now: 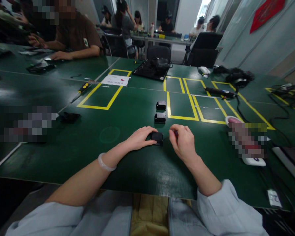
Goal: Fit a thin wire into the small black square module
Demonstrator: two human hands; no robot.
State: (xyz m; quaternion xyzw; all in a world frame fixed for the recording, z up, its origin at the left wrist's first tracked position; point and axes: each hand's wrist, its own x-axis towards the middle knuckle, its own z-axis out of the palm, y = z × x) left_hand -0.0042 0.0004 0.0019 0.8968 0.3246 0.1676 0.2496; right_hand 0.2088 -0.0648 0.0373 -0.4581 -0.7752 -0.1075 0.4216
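Observation:
My left hand (143, 137) is closed around the left side of a small black box-like part (157, 137), thumb at its near edge and fingers at the far one. The part rests on the green table. Just right of it, my right hand (183, 141) is curled in a pinch. Something small, dark and reddish shows between its fingers; its kind is mostly hidden. Beyond the held part, two similar black parts stand in a line, the nearer one (160, 117) and the farther one (161, 105).
Yellow tape outlines mark the green table (132, 170). A yellow-black screwdriver (84, 87) and a paper sheet (116, 80) lie to the left. At right are a black pen-shaped tool (220, 92) and cables (291, 93). A co-worker (76, 36) sits across the table.

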